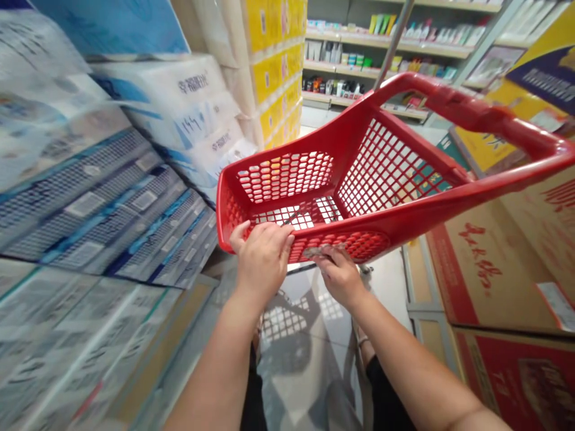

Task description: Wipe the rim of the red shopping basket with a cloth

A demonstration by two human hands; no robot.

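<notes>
In the shop aisle ahead of you, the empty red plastic mesh shopping basket (359, 179) is tilted up off the floor, because your left hand (263, 257) curls over its near rim while your right hand (339, 275) pinches underneath, beside stacked tissue packs (112, 203).

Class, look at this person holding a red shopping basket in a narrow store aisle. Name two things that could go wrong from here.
1. Both hands, left hand and right hand, grip only the near edge of the tilted red basket, so it might slip or swing.
2. The stacked tissue packs and the cardboard cartons stand close on either side; the basket's handle could knock them.
</notes>
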